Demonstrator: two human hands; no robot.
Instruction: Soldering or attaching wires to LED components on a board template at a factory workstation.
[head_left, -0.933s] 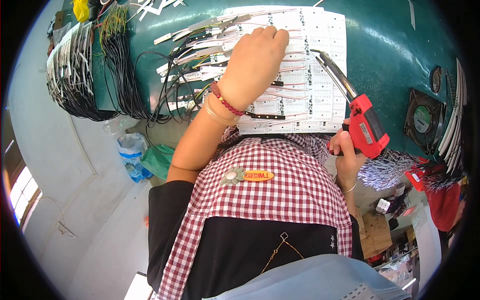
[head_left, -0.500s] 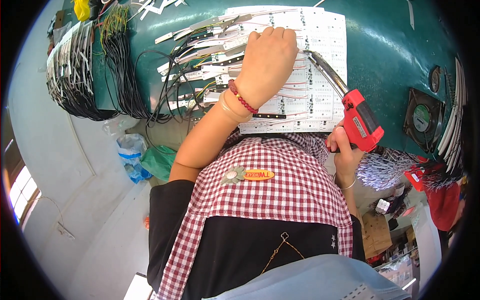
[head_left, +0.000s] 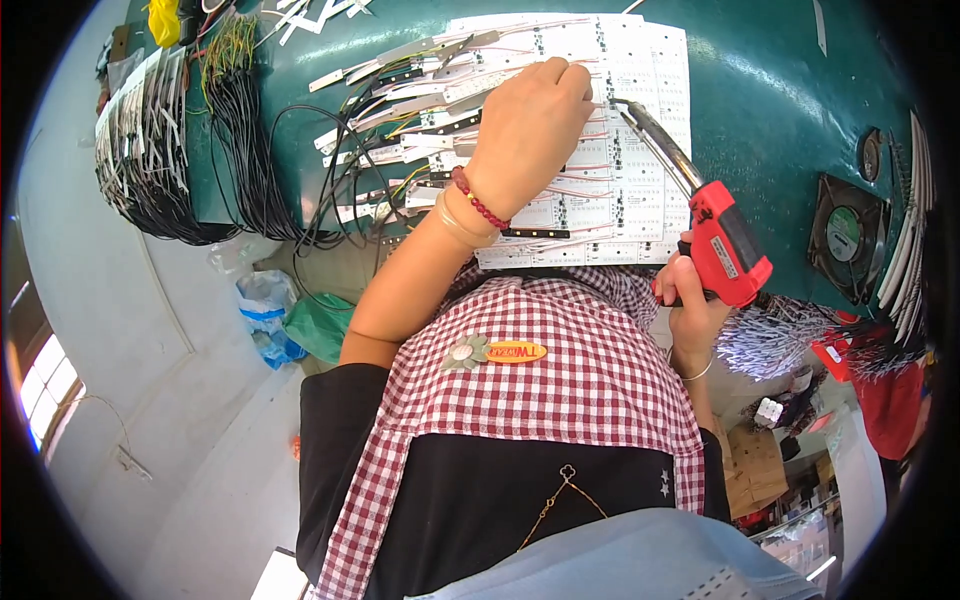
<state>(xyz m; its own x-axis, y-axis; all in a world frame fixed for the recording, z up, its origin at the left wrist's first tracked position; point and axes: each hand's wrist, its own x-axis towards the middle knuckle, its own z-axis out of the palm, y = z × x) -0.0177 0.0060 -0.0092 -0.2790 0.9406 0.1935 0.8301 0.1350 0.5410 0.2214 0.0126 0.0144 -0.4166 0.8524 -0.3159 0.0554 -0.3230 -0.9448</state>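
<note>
White circuit boards (head_left: 648, 190) in a sheet lie at the near side of the table. My left hand (head_left: 535, 115) is over them with fingers curled together; what they pinch, if anything, is hidden. Several LED strips (head_left: 410, 105) with thin pink and yellow wires fan out leftward from the boards, some passing under that hand. My right hand (head_left: 692, 305) grips the handle of a red and black soldering gun (head_left: 728, 245). Its metal tip points up and left, over the boards just right of my left fingertips. Whether the tip touches a board I cannot tell.
Bundles of black cables (head_left: 250, 150) and LED strips (head_left: 145, 150) hang over the table's left edge. A black fan (head_left: 848, 238) lies at the right, near grey tubes (head_left: 902, 255) and a bunch of white-tipped wires (head_left: 770, 340). White scraps (head_left: 305, 18) lie at the back.
My left hand has shifted slightly left, away from the soldering tip. The gun has barely moved, and my right hand still grips it.
</note>
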